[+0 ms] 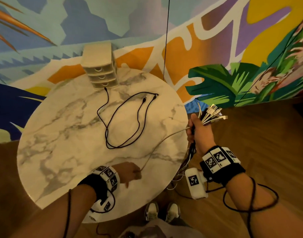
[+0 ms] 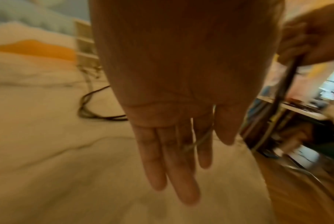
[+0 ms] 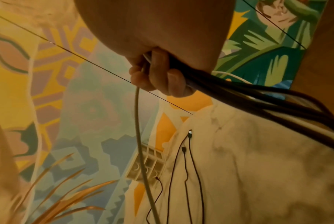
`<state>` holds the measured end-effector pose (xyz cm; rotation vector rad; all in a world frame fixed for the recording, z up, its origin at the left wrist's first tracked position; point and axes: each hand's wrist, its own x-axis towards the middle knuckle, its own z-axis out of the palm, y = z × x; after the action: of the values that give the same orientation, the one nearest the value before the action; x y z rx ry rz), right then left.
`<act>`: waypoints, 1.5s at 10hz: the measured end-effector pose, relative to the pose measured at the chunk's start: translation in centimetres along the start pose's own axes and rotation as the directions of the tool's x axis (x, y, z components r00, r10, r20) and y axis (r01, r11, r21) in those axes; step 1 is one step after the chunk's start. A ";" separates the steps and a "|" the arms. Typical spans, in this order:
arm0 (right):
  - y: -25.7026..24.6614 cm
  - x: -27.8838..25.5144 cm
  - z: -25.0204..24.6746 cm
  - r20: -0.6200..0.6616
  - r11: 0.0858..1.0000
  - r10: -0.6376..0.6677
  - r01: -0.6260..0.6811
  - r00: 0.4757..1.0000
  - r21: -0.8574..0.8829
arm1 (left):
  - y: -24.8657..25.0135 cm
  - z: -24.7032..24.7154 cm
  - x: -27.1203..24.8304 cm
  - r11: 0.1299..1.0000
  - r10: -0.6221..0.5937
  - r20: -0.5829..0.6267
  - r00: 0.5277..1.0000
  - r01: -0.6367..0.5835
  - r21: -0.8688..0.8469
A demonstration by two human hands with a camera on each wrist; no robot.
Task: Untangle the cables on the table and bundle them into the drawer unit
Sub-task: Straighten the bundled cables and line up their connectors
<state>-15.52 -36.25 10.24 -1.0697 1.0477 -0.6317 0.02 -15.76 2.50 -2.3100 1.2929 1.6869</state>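
Two black braided cables [image 1: 123,121] lie looped mid-table, near the cream three-drawer plastic unit [image 1: 101,73] at the far edge; the right hand [image 1: 198,130] grips a bundle of cables [image 1: 210,115], so the flat-fingered left hand [image 1: 130,172] should slide along the pale cable [image 1: 157,145], feeding slack evenly

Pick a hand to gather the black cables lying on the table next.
Left. The left hand is over the table with straight fingers, only touching the white cable. The right hand is off the edge, gripping the cable bundle. The black cables lie ahead of the left.
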 end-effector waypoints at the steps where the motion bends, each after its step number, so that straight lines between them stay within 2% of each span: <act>1: -0.6 -0.7 -0.8 0.020 0.978 -0.056 0.059 0.998 -0.199 | 4.3 -0.2 0.5 0.969 0.209 -0.257 0.944 -0.165 0.181; 2: -0.8 -1.3 -2.1 0.027 0.925 -0.108 0.110 0.994 -0.363 | 11.0 -1.3 1.2 0.891 0.388 -0.400 0.830 -0.448 -0.066; 3: -1.9 -2.1 -3.6 0.018 0.912 -0.147 0.142 0.989 -0.384 | 16.6 -1.6 1.1 0.774 0.460 -0.308 0.833 -0.546 -0.321; 4: -3.4 -2.5 -6.2 -0.055 0.937 -0.180 0.154 0.982 -0.314 | 19.6 -1.4 0.7 0.686 0.489 -0.328 0.808 -0.589 -0.427; 5: -4.0 -2.6 -8.9 -0.133 0.934 -0.221 0.170 0.966 -0.315 | 19.8 -0.3 2.0 0.638 0.471 -0.302 0.829 -0.556 -0.533; 6: -4.2 -2.8 -10.5 -0.203 0.912 -0.246 0.155 0.948 -0.380 | 17.6 2.3 4.7 0.851 0.431 -0.047 0.901 -0.424 -0.312; 7: -4.2 -2.9 -11.3 -0.230 0.914 -0.268 0.171 0.936 -0.369 | 16.3 4.2 6.3 0.919 0.202 0.022 0.979 -0.197 0.343; 8: -4.4 -3.1 -11.9 -0.203 0.912 -0.274 0.187 0.940 -0.364 | 19.6 3.3 4.9 0.943 0.231 -0.149 0.961 -0.184 0.278; 9: -5.2 -3.6 -12.2 -0.049 0.897 -0.278 0.241 0.959 -0.370 | 25.6 1.3 2.4 0.879 0.463 -0.222 0.858 -0.476 -0.006; 10: -6.7 -3.8 -12.3 0.091 0.878 -0.337 0.347 0.937 -0.330 | 29.5 0.1 0.4 0.815 0.539 -0.224 0.812 -0.570 -0.104; 11: -8.3 -3.9 -12.7 0.232 0.842 -0.382 0.441 0.894 -0.312 | 30.8 -0.5 -0.2 0.739 0.561 -0.330 0.759 -0.639 -0.212; 12: -9.2 -4.1 -13.6 0.258 0.872 -0.335 0.402 0.906 -0.279 | 32.4 -0.3 -0.5 0.635 0.597 -0.375 0.709 -0.703 -0.321; 13: -8.0 -3.9 -14.1 0.290 0.954 -0.245 0.283 0.925 -0.100 | 32.8 -0.7 -1.0 0.517 0.607 -0.348 0.714 -0.688 -0.509; 14: -5.4 -3.2 -13.7 0.414 0.972 -0.206 0.235 0.887 -0.021 | 32.6 -2.2 -1.0 0.444 0.585 -0.409 0.701 -0.698 -0.561; 15: -3.7 -2.5 -12.9 0.441 0.897 -0.219 0.358 0.870 -0.261 | 32.9 -4.1 -1.5 0.432 0.578 -0.461 0.673 -0.732 -0.526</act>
<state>-28.10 -40.70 13.22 -1.6060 0.6424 -0.4490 -16.88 -38.44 19.92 -2.5487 2.1711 2.5914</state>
